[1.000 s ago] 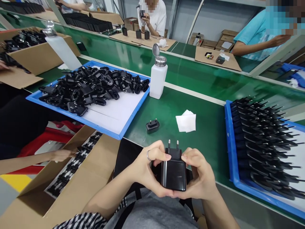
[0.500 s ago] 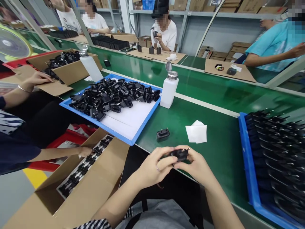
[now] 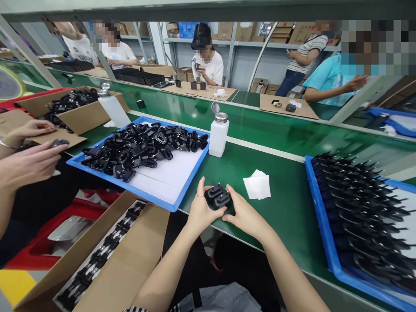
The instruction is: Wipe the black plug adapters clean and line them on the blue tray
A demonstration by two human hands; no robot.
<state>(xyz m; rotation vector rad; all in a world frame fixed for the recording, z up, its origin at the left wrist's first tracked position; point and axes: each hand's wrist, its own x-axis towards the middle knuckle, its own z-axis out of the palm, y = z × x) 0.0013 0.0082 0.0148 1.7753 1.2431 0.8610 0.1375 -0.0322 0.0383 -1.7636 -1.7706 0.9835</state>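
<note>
Two black power adapters [image 3: 222, 199] sit side by side at the front edge of the green bench, their metal pins pointing up. My left hand [image 3: 198, 208] is curled round their left side, thumb in front and fingers behind. On the right side, my right hand [image 3: 245, 212] closes on the pair with thumb and forefinger. The undersides are hidden by the hands. Just to the right lie white paper wipes [image 3: 257, 185]. Beyond them stands a white pump bottle [image 3: 219, 135] with its metal lid flipped up.
A blue-rimmed tray [image 3: 175, 203] at left carries a heap of black adapters. Another blue tray [image 3: 325, 242] at right holds adapters in rows, pins up. A cardboard box [image 3: 143, 242] stands below left. A co-worker's hands [image 3: 35, 162] are at far left; other people sit across the bench.
The adapter in my hands has come down beside the one on the bench, and both hands now surround the two. The co-worker's hand has left the lower box and holds a dark piece.
</note>
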